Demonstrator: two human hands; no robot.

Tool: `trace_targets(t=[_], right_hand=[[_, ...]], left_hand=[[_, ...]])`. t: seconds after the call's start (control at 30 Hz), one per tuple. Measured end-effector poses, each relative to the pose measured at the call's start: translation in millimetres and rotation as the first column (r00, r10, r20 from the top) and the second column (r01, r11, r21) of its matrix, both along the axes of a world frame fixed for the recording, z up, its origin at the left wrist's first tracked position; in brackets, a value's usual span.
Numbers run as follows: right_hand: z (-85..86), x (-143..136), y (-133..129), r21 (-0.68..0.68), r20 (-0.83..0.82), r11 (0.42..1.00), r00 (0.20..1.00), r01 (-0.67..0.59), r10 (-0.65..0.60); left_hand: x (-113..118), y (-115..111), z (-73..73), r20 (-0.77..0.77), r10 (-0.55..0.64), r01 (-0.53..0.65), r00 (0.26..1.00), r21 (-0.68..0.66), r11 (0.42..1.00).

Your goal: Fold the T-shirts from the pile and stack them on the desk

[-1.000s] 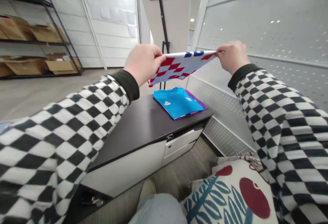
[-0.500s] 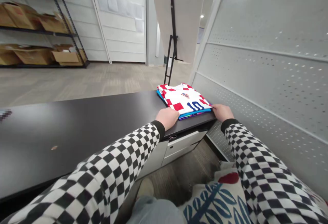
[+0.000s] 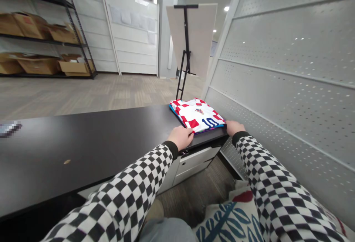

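A folded red-and-white checkered jersey (image 3: 201, 113) with a blue number 10 lies on top of a small stack of folded clothes, at the far right end of the black desk (image 3: 133, 131). Beneath it shows the edge of a blue folded garment (image 3: 174, 110). My left hand (image 3: 181, 137) pinches the jersey's near left corner. My right hand (image 3: 234, 128) is closed at the near right corner, touching the stack's edge; its fingertips are partly hidden.
A perforated grey panel (image 3: 277, 79) rises close on the right. Behind the desk stands an easel (image 3: 186, 46) with a white board. Shelves with cardboard boxes (image 3: 39, 64) are at the far left. A pixelated object (image 3: 9, 128) lies at the desk's left edge. Drawers (image 3: 194, 162) sit below.
The view has tilted up slightly, so the surroundings appear lower. Both hands remain at the near corners of the jersey stack, and its near edge now sits a little flatter.
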State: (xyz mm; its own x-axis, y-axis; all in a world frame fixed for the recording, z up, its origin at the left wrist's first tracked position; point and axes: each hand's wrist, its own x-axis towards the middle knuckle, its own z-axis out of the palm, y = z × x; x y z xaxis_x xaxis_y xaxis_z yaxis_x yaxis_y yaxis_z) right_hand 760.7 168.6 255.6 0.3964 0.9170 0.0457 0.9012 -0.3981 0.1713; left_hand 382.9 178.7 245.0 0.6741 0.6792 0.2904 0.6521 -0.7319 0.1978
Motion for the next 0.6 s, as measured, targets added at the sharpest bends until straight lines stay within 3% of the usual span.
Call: trace_targets(t=[0.1, 0.2, 0.27, 0.33, 0.47, 0.6], right_hand=[[14.7, -22, 9, 0.122, 0.017, 0.984, 0.991, -0.132, 0.131], [21.6, -73, 21, 0.313, -0.003, 0.895, 0.942, -0.319, 0.337], [12.0, -119, 21, 0.391, -0.040, 0.822, 0.884, -0.415, 0.465], [-8.2, -164, 12, 0.379, -0.093, 0.779, 0.817, -0.500, 0.569], [-48.3, -216, -27, 0.223, -0.192, 0.793, 0.773, -0.566, 0.605], [-52.1, -231, -61, 0.131, -0.280, 0.823, 0.776, -0.552, 0.565]], left_hand=[[-17, -6, -5.8, 0.049, -0.045, 0.046, 0.998, -0.015, 0.999], [-32, -16, -11.9, 0.063, -0.046, 0.048, 0.997, -0.026, 0.999], [-47, -23, -14.9, 0.054, -0.032, 0.035, 0.998, -0.045, 0.998], [-72, -28, -17.0, 0.035, -0.020, 0.023, 0.999, -0.059, 0.998], [-160, -35, -18.2, -0.009, 0.030, -0.031, 0.999, -0.116, 0.993], [-264, -49, -21.4, -0.085, 0.154, -0.168, 0.984, -0.190, 0.967]])
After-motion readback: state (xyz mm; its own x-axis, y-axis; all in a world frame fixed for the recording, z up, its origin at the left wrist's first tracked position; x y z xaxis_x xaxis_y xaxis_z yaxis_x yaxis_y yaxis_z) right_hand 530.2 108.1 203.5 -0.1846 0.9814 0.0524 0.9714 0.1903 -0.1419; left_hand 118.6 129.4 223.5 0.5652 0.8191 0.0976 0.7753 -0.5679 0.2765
